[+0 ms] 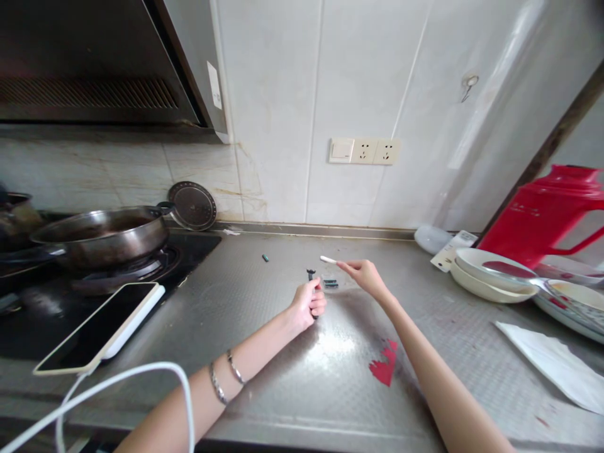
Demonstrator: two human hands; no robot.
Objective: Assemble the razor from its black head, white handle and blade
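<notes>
My left hand (309,302) is closed around a small black tool (311,275), whose forked head sticks up above the thumb. Between thumb and fingers, my right hand (362,275) pinches a short white stick (328,259) that points left. On the metal counter between my hands lie small dark pieces (331,284) in what looks like clear packaging. Farther back and to the left is another small dark green piece (265,258). A jagged red paper scrap (384,363) lies in front of my right hand, beside the forearm.
At left, a steel pan (106,236) sits on the black stove, with a phone (99,327) and white cable nearer. Stacked dishes (493,277), a red thermos (542,217) and white paper (557,365) occupy the right side. Wall sockets (375,151) are behind.
</notes>
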